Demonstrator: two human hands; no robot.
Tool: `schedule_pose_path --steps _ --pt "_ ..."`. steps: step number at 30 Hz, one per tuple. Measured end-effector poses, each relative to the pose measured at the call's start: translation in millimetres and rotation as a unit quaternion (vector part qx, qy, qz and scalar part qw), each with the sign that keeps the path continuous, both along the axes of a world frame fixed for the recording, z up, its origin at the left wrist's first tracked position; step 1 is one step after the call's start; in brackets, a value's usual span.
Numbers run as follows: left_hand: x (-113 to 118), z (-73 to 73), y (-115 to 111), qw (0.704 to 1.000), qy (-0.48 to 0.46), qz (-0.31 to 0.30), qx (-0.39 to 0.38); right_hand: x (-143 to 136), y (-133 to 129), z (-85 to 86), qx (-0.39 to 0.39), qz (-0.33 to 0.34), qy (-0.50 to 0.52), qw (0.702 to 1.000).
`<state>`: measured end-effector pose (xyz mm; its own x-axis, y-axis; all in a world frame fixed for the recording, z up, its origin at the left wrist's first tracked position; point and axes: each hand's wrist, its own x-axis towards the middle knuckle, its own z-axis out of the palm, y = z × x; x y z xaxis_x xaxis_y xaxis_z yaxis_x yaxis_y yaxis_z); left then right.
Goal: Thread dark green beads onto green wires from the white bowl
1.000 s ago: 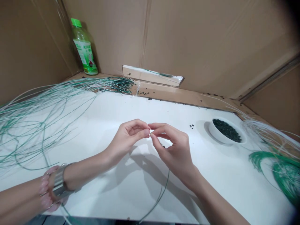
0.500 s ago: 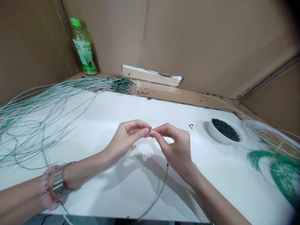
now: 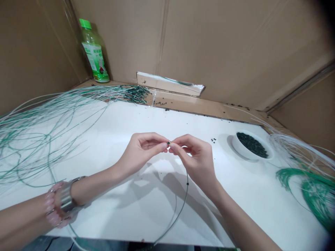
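My left hand [image 3: 148,148] and my right hand [image 3: 195,151] meet fingertip to fingertip above the middle of the white table. Thumb and forefinger of each are pinched closed. A tiny dark green bead [image 3: 168,143] shows between the two pinches, at my left fingertips. Out of my right hand a thin green wire [image 3: 180,212] curves down past the table's front edge, carrying a small black bead [image 3: 187,183] just below the palm. My right fingers hide its upper part. How bead and wire meet at the fingertips is too small to tell.
A white bowl [image 3: 235,145] of dark beads stands at the right, with several loose beads [image 3: 213,140] beside it. Green and white wires [image 3: 47,136] spread over the left; coiled green wire [image 3: 316,195] lies far right. A green bottle [image 3: 95,57] stands by the cardboard wall [image 3: 209,45].
Both hands stay close together and have shifted only slightly. The dark green bead now shows more clearly between the fingertips. The hanging wire has swung a little.
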<state>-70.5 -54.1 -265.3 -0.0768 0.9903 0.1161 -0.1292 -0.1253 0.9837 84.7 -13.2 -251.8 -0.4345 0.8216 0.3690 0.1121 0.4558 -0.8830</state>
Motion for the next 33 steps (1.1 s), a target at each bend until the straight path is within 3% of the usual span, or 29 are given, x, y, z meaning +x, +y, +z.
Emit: schedule_pose_path --steps 4,11,18,28,33 --pt "-0.6 0.9 -0.7 0.999 0.022 0.004 0.032 -2.0 0.3 -0.1 -0.07 0.019 0.036 0.997" --pt "-2.3 -1.3 0.2 0.998 0.048 -0.002 0.045 -3.3 -1.1 -0.9 -0.108 0.021 0.078 0.991" --pt "-1.6 -2.2 0.3 0.998 0.031 0.023 0.05 -4.7 2.9 -1.8 -0.184 0.065 0.101 0.976" --pt "1.0 -3.2 -0.4 0.999 0.023 0.023 0.037 -6.0 -1.2 -7.0 -0.176 0.032 0.109 0.978" --pt "-1.6 -4.8 -0.1 0.995 0.052 0.024 0.077 -6.4 -1.4 -6.1 -0.191 0.037 0.118 0.974"
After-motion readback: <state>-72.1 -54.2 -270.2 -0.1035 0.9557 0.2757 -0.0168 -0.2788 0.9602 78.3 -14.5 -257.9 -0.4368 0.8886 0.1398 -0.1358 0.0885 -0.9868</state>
